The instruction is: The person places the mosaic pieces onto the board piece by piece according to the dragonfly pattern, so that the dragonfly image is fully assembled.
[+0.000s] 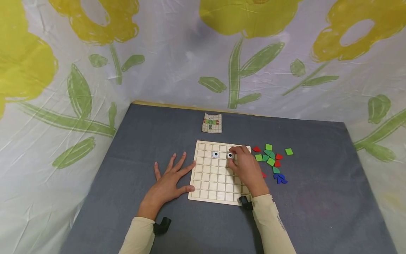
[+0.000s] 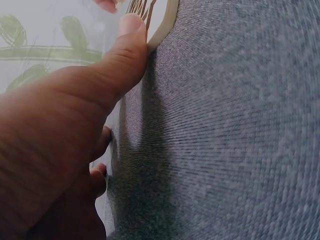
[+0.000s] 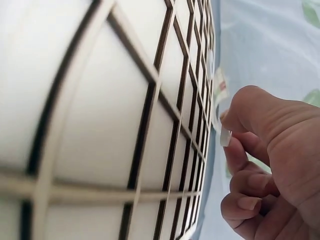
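A pale wooden grid board (image 1: 213, 176) lies on the grey cloth. My left hand (image 1: 166, 185) is spread flat at its left side, index fingertip and thumb on the edge; in the left wrist view the thumb (image 2: 107, 70) presses the board's corner. Over the upper right cells, my right hand (image 1: 248, 173) pinches a white eye tile (image 1: 229, 155) with a black pupil. Edge-on in the right wrist view, that tile (image 3: 226, 137) shows between thumb and index finger, its other fingers curled. A matching eye tile (image 1: 215, 154) sits in an upper cell to the left.
Right of the board lie loose pieces: light green squares (image 1: 268, 146), darker green quarter rounds (image 1: 276, 170), red pieces (image 1: 278, 156) and blue pieces (image 1: 281, 176). One green square (image 1: 289, 151) lies farther right. Behind the board is a pattern card (image 1: 212, 123). A flower-painted sheet (image 1: 171, 70) hangs behind.
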The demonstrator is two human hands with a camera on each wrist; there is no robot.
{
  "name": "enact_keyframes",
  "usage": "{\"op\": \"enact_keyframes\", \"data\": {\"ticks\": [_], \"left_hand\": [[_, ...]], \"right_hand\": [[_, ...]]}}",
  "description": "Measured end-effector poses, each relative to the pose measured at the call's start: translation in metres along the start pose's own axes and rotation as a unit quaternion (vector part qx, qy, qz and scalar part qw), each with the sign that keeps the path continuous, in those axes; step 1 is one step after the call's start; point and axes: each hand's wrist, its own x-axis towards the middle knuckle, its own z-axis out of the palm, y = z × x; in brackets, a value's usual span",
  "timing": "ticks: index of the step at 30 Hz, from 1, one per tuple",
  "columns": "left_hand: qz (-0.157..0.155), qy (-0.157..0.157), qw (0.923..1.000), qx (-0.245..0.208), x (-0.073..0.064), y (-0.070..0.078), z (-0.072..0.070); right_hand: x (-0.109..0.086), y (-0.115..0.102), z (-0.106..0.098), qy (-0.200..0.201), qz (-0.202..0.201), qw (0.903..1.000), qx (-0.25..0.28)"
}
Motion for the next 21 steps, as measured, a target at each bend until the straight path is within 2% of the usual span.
{"op": "enact_keyframes", "data": {"ticks": [13, 21], "left_hand": [[-0.001, 0.001, 1.0000, 0.004, 0.001, 0.001, 0.000], [-0.005, -0.001, 1.0000, 0.004, 0.001, 0.001, -0.001]], "right_hand": [[0.010, -0.008, 0.014, -0.033, -0.004, 0.9994, 0.010], [0.015, -0.009, 0.014, -0.042, -0.017, 0.9989, 0.007]]}}
